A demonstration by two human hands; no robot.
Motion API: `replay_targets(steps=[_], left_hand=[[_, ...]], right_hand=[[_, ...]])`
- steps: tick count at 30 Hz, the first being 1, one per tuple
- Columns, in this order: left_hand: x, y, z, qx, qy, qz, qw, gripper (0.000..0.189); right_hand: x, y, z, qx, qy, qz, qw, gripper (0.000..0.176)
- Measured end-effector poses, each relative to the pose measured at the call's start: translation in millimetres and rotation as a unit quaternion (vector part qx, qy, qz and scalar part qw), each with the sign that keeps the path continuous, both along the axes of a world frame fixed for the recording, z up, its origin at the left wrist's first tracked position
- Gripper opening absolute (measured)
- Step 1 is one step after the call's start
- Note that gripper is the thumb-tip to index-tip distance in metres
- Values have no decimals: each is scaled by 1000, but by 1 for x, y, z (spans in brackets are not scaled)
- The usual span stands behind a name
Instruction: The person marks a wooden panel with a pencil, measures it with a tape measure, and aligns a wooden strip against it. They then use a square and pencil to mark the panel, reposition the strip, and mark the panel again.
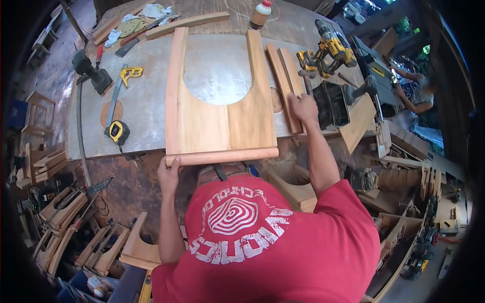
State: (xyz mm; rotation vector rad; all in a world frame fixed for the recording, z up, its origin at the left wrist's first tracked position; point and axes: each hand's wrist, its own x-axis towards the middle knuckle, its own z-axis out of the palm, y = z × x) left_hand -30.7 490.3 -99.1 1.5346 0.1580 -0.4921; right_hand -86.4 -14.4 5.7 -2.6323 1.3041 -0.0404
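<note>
A wooden panel with a U-shaped cut-out lies flat on the workbench in front of me. Along its near edge runs a rounded wooden rail. My left hand grips the left end of this rail, thumb on top and fingers partly hidden beneath. To the right of the panel, my right hand is closed around the handle of a hammer, whose head points away from me. Two narrow wooden strips lie just left of and under that hand.
A black open box and yellow cordless drills stand on the right. A tape measure, yellow-handled saw and black power tool lie left. A bottle stands behind. Another person is at far right.
</note>
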Motion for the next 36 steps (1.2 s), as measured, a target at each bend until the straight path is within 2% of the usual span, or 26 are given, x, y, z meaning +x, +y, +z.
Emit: replay_targets(steps=[1,3,4,6,7,9,10,12,14,16,18,19,22,23,24,25,27,31,36], left_hand=[[-1,-1,-4,9,-25,30,999,48],[-6,-4,-3,34,-73,81,993,51],[-8,-5,-2,84,-97,91,988,53],[-18,-22,30,185,-141,117,966,57],[-20,-28,33,184,-164,127,961,57],[-24,-32,33,194,-203,151,948,56],[-22,-28,33,253,-229,138,930,53],[-17,-36,50,324,-304,114,888,49],[-12,-34,63,302,-299,85,901,50],[7,-34,72,298,-313,50,900,53],[26,-25,80,318,-331,-7,888,56],[37,-23,85,305,-316,-23,898,59],[79,-21,92,244,-301,-81,918,69],[96,-20,91,217,-316,-110,917,73],[114,-18,90,189,-331,-142,914,76],[130,-20,93,183,-304,-184,917,90],[160,-20,87,172,-335,-258,890,95],[197,-18,68,129,-382,-340,849,101],[208,-9,66,92,-380,-386,836,97]], right_hand=[[1,-12,0,21,-37,-45,998,64],[-1,-27,-1,20,13,-32,999,64],[0,-32,-4,6,29,-16,999,65],[4,-34,8,-7,54,-17,998,69],[11,-34,9,-11,68,-9,998,70],[17,-47,-2,39,80,-21,996,72],[22,-46,-3,65,93,-27,993,69],[20,-63,-9,106,41,-22,993,65],[21,-81,-10,147,-7,-7,989,61],[15,-104,-8,213,-106,51,970,60],[15,-74,37,305,-267,76,911,57],[19,-48,65,364,-342,92,861,55],[33,11,103,414,-368,169,815,53],[41,31,113,365,-268,182,873,51],[55,70,108,334,-344,243,843,52],[63,100,113,366,-301,246,846,45],[86,159,104,433,-357,270,782,38],[118,236,88,445,-340,292,775,38],[130,282,70,455,-315,301,777,40]])
